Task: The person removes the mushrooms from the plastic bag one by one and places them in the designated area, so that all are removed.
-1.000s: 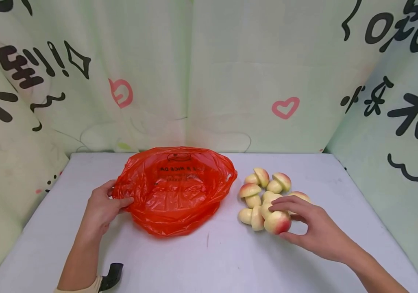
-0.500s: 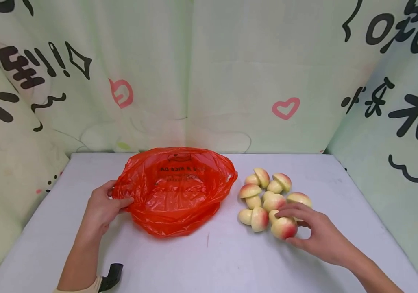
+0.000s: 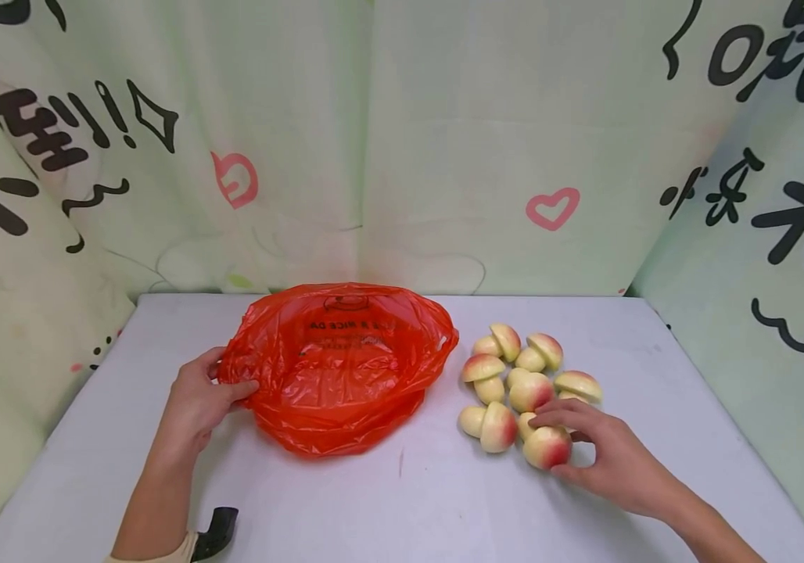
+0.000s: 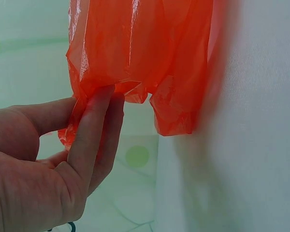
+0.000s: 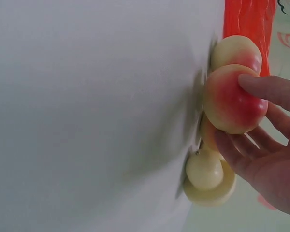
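Observation:
A red plastic bag (image 3: 346,367) stands with its wide mouth spread, left of centre on the table. My left hand (image 3: 198,399) pinches its left edge; in the left wrist view, thumb and fingers close on the thin film (image 4: 140,43). To the right, my right hand (image 3: 616,461) grips a toy mushroom (image 3: 546,448) with a red-tinged cap at the front of a cluster. Its thumb lies on the cap (image 5: 227,96) in the right wrist view, the other fingers around the far side. Beside it lie several similar mushrooms, including one with its stem to the left (image 3: 497,428).
The white table (image 3: 402,508) reaches back to a pale curtain (image 3: 444,141) with printed writing and hearts. Similar curtains hang at both sides. A black strap-like piece (image 3: 215,533) sits by the left sleeve (image 3: 163,554).
My right hand has drawn the mushroom a little rightward and towards the front, uncovering the mushrooms behind it. In the last half second it has hardly moved. My left hand and the bag stay put.

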`<state>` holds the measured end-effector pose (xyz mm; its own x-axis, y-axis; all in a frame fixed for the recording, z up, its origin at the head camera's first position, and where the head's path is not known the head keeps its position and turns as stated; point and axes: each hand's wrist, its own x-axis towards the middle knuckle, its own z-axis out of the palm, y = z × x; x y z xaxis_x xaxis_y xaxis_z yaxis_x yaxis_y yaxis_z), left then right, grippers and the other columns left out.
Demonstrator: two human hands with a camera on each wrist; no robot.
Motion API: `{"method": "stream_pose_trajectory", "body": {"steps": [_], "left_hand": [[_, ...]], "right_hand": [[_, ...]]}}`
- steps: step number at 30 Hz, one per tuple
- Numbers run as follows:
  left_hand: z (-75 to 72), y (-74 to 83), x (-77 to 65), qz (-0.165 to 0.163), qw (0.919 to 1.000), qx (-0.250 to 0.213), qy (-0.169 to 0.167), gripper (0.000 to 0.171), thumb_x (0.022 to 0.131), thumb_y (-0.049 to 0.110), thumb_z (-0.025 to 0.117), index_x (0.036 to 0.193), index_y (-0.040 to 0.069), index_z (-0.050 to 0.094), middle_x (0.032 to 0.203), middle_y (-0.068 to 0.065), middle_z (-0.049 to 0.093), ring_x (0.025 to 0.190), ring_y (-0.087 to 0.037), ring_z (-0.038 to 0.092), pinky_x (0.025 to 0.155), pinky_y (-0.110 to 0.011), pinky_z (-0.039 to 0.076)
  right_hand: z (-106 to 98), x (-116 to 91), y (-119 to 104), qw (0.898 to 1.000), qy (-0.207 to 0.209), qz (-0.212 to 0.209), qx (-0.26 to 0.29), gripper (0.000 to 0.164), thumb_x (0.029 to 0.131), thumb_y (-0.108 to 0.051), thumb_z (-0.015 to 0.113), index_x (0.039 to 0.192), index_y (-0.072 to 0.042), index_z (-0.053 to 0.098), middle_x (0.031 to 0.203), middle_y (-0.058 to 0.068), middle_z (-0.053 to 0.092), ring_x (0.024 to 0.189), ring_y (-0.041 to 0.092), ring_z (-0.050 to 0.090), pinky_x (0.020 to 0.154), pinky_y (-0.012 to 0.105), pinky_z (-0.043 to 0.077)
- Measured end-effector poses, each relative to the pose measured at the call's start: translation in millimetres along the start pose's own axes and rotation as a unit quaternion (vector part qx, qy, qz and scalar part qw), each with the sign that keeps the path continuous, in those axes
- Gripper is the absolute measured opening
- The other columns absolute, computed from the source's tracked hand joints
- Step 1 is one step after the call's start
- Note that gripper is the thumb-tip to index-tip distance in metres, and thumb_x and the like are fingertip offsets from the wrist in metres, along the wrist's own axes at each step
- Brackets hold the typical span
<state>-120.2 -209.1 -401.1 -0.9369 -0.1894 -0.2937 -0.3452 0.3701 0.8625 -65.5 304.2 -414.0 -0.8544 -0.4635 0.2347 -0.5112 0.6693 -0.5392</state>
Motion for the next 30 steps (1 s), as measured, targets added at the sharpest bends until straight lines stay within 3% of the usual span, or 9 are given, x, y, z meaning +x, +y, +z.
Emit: {"method": "stream_pose_trajectory", "body": {"steps": [21,30], "left_hand": [[-1.0,0.2,0.2,0.002,0.9999,-0.013,-0.005,0.072,0.099,0.018,0.072,0.16,0.004,0.036,0.143,-0.023,0.049,0.112,-0.031,0.063,0.082,-0.03,0.064],[-7.1,4.7,-2.8,-0.008,0.9997,0.004,-0.021,0.089,0.1,0.034,0.07,0.165,0.006,0.017,0.15,-0.026,0.043,0.12,-0.035,0.061,0.089,-0.038,0.064]], "right_hand": [[4.1,-0.7,-0.6,1.0,0.001,0.012,-0.006,0.068,0.069,-0.003,0.095,0.127,-0.025,0.068,0.125,-0.01,0.067,0.114,0.003,0.061,0.089,0.021,0.059],[3.4,-0.6,-6.5,0.999,0.006,0.018,-0.026,0.067,0.072,-0.024,0.097,0.132,-0.029,0.066,0.127,-0.015,0.066,0.114,0.002,0.061,0.092,0.018,0.054]]}}
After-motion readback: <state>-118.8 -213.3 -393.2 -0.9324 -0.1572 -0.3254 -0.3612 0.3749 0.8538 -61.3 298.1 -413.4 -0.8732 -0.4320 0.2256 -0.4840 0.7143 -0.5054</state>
